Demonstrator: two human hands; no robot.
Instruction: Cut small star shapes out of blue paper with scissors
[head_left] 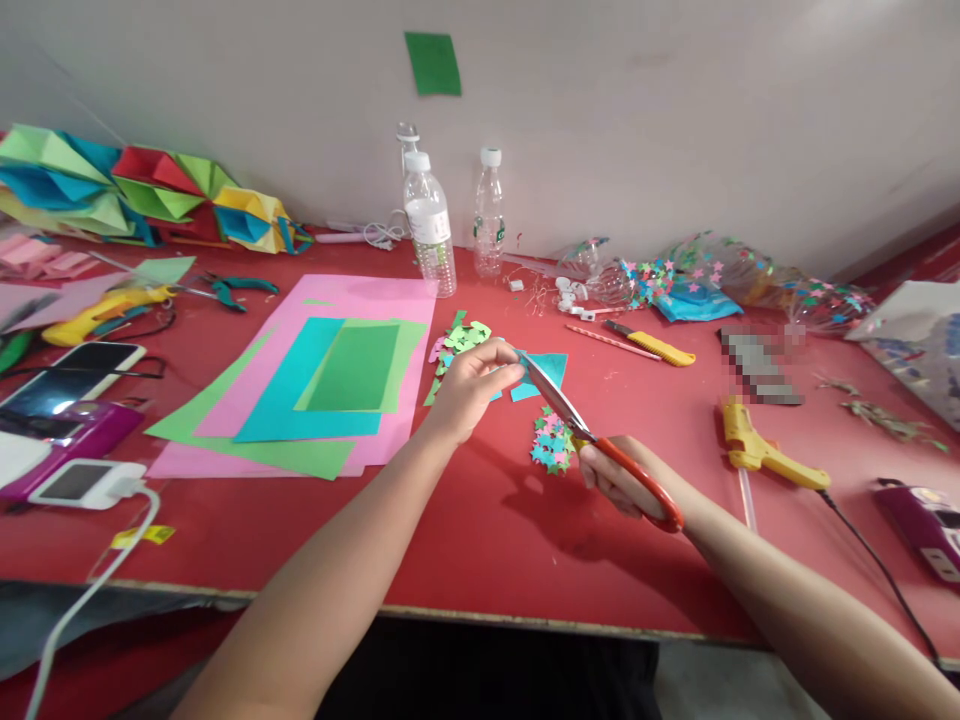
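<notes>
My right hand (624, 474) is wrapped round the red handles of a pair of scissors (556, 397), whose blades point up and to the left. At the blade tips, my left hand (480, 386) is pinched closed; whatever its fingertips hold is too small or hidden to make out. Just behind the blades lies a piece of blue paper (551, 372). Small paper stars (553, 442) in pink, green and blue form a pile under the scissors. Beyond my left hand is a heap of green and pink paper scraps (466, 340), partly covered by the hand.
Coloured paper sheets (352, 370) overlap on the left. Plastic bottles (431, 235) stand at the wall. To the right lie a yellow utility knife (660, 346) and a yellow glue gun (769, 452) with its cord. Phones (82, 375) and folded paper shapes (172, 185) are at far left.
</notes>
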